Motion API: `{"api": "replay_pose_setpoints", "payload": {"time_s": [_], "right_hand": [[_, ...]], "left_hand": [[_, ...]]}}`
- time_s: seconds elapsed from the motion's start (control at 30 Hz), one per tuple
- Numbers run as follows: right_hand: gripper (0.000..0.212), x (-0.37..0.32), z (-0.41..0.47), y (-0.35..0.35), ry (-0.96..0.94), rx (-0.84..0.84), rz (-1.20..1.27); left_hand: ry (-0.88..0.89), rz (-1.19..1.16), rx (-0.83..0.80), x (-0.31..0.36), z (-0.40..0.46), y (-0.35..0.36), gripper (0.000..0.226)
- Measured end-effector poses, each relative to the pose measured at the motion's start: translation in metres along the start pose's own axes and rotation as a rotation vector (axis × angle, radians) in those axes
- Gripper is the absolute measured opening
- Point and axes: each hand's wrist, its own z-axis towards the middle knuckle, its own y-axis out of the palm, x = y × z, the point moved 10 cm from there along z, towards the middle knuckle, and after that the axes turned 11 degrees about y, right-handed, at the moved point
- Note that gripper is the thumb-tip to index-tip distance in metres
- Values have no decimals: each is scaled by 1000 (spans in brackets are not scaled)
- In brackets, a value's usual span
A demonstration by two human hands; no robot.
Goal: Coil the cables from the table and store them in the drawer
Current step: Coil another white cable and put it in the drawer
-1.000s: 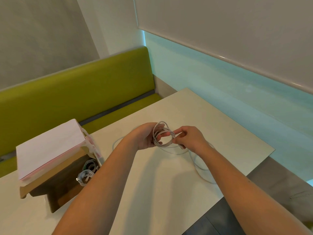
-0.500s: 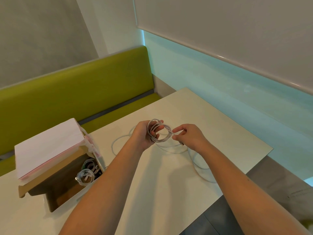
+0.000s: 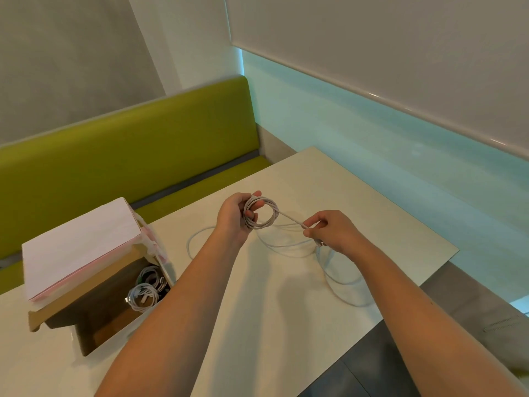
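Holding the cable coil [image 3: 261, 212] in our left grip [image 3: 236, 214], we're pinching its free strand [image 3: 290, 218] w/ the right grip [image 3: 329, 231]. Loose cable [image 3: 329, 270] is lying on the bench [image 3: 286, 305] beneath both; the drawer [image 3: 114, 305], w/ coiled cables [image 3: 144, 296], is sitting left of them.

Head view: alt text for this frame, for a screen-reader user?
Over a pale table, the left hand grips a small white cable coil while the right hand pinches the cable's free strand; loose loops trail on the table. At left, an open drawer holds coiled cables.
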Motion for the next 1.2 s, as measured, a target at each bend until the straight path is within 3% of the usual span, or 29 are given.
{"api": "replay_pose_setpoints", "payload": {"time_s": [0.1, 0.3, 0.47, 0.6, 0.83, 1.03, 1.2], "right_hand": [[9, -1, 2, -8, -11, 42, 1], [10, 9, 7, -20, -15, 128, 68], [8, 4, 4, 7, -39, -31, 219], [9, 7, 7, 9, -20, -25, 435], [19, 7, 3, 21, 36, -204, 863], [19, 12, 4, 37, 116, -337, 863], [8, 12, 6, 47, 163, -379, 1065]], "left_hand": [[17, 21, -19, -1, -3, 3, 25], [-32, 172, -206, -5, -13, 14, 24], [-50, 109, -198, -11, -25, 19, 20], [-95, 26, -202, -20, -32, 23, 20], [-72, 158, -186, -25, -32, 10, 18], [-60, 221, -100, -26, -31, 3, 15], [-88, 181, -83, -32, -34, 6, 14]]}}
